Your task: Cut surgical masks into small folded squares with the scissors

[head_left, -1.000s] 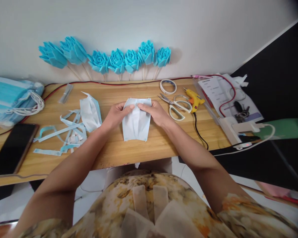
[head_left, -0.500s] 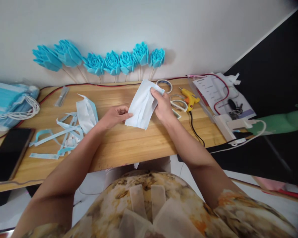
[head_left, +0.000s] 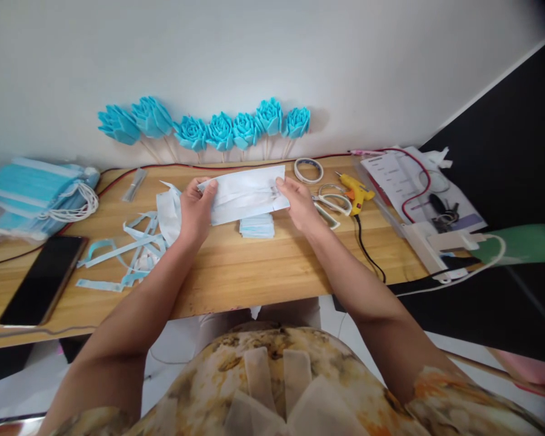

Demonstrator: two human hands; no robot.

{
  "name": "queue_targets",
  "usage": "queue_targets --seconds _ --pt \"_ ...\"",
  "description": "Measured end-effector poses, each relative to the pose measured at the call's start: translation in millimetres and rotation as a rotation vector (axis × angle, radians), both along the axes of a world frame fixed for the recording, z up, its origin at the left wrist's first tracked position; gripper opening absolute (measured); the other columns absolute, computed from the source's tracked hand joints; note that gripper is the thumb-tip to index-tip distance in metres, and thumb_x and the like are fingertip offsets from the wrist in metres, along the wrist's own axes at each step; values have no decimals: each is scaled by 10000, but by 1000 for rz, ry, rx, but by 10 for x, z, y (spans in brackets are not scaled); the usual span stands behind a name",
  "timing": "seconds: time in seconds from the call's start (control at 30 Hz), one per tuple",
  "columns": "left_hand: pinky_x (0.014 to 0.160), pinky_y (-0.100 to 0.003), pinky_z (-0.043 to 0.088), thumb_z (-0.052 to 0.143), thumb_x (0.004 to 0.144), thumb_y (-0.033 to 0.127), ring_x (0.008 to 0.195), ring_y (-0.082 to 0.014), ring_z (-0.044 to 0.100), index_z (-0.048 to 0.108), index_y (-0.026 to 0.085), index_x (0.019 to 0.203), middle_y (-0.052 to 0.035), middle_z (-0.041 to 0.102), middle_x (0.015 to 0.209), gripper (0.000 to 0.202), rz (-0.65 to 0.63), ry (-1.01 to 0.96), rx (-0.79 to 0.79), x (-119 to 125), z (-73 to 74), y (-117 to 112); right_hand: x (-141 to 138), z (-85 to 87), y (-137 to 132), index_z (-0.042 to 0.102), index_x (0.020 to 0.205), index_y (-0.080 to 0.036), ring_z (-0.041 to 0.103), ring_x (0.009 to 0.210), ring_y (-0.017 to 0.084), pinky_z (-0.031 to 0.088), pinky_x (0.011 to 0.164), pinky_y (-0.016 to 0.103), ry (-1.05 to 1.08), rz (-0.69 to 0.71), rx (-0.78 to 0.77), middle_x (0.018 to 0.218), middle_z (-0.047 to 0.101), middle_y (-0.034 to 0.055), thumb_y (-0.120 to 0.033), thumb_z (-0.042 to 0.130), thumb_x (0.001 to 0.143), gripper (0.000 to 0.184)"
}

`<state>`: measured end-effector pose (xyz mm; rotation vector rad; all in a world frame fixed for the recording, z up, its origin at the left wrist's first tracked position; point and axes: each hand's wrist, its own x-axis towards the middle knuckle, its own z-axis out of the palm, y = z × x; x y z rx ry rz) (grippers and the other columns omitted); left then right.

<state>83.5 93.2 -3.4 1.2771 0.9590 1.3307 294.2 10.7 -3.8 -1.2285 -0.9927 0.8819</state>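
Note:
A whitish, pleated face mask piece [head_left: 247, 194] without ear loops is held up above the table between both hands, its long side running left to right. My left hand [head_left: 197, 206] grips its left end, thumb on top. At the right end, my right hand [head_left: 298, 200] pinches it between thumb and fingers. Just below it a small stack of pale blue mask pieces [head_left: 257, 226] lies on the wood. Another white mask piece [head_left: 169, 213] rests beside my left hand, partly hidden by it, next to cut blue and white strips [head_left: 131, 251].
Several blue flowers on sticks [head_left: 220, 130] lean at the wall. Left are packed face masks [head_left: 31, 191] and a phone [head_left: 43, 281]. On the right lie a tape roll [head_left: 309, 171], scissors [head_left: 333, 203], a yellow glue gun [head_left: 356, 191], papers [head_left: 399, 175] and a power strip [head_left: 429, 248].
The mask piece has turned from upright to lying lengthwise. My left hand has moved from its lower edge to its left end. The small stack below has come into view.

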Motion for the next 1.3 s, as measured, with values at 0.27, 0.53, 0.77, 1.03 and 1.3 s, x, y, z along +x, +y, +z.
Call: queue_targets --seconds 0.27,0.53,0.77,1.03,1.3 --pt "691 -228 427 721 841 308 712 -117 531 687 180 857 15 652 779 134 115 286 204 -35 39 -7 26 37 -39 343 612 -223 288 596 97 239 594 288 -514 -256 66 588 280 -56 -640 522 931 554" --pt "628 -233 416 772 816 567 680 -123 527 648 206 927 23 567 740 397 13 99 132 -54 68 3 43 70 -56 362 653 -227 300 605 105 249 599 288 -569 -306 132 603 294 -53 -605 492 963 506" --pt "528 -261 467 573 881 760 659 -174 632 622 205 850 -11 560 651 558 -400 -171 -138 41 132 -99 129 12 -14 338 666 -234 279 618 104 251 601 285 -418 -386 118 641 273 -54 -623 497 958 512" --pt "531 -267 458 618 836 775 603 -152 594 657 172 814 -33 605 651 605 -425 -176 -154 45 109 -153 99 39 -29 360 657 -228 283 631 111 264 612 286 -419 -401 116 644 275 -49 -582 503 961 488" --pt "482 -244 388 828 700 584 545 -119 497 654 167 717 -1 569 614 452 -277 -107 -218 24 105 -132 36 14 -59 430 668 -217 334 630 113 270 620 285 -485 -391 93 615 337 -51 -551 511 953 446"
